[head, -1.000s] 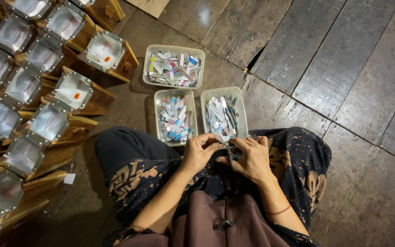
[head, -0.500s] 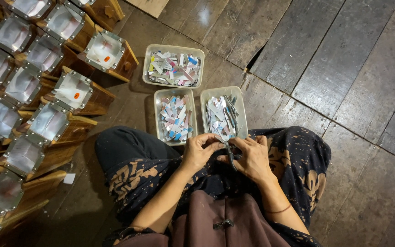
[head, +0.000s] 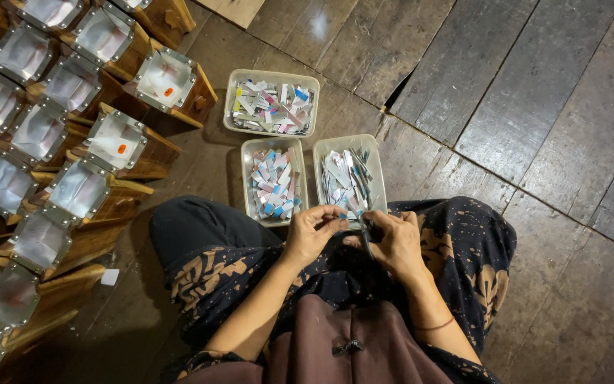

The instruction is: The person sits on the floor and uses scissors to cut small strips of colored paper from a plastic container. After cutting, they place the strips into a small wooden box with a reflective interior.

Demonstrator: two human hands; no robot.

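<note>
I sit cross-legged on a dark wooden floor. My left hand [head: 314,229] pinches a small pale strip [head: 340,213] between thumb and fingers, just below two clear trays. My right hand [head: 392,240] is closed around a thin dark tool [head: 366,235] and meets the left hand over my lap. The right tray [head: 376,165] holds grey and white strips. The left tray [head: 249,178] holds pink, blue and white strips. A third tray [head: 273,75] with mixed coloured strips lies farther away.
Rows of wooden boxes with shiny metal-framed tops [head: 79,188] fill the left side. A small white scrap [head: 109,276] lies on the floor by my left knee. A gap [head: 401,89] opens between floor planks at upper centre.
Both hands stay together over my lap, shifting only slightly. The trays and boxes have not moved.
</note>
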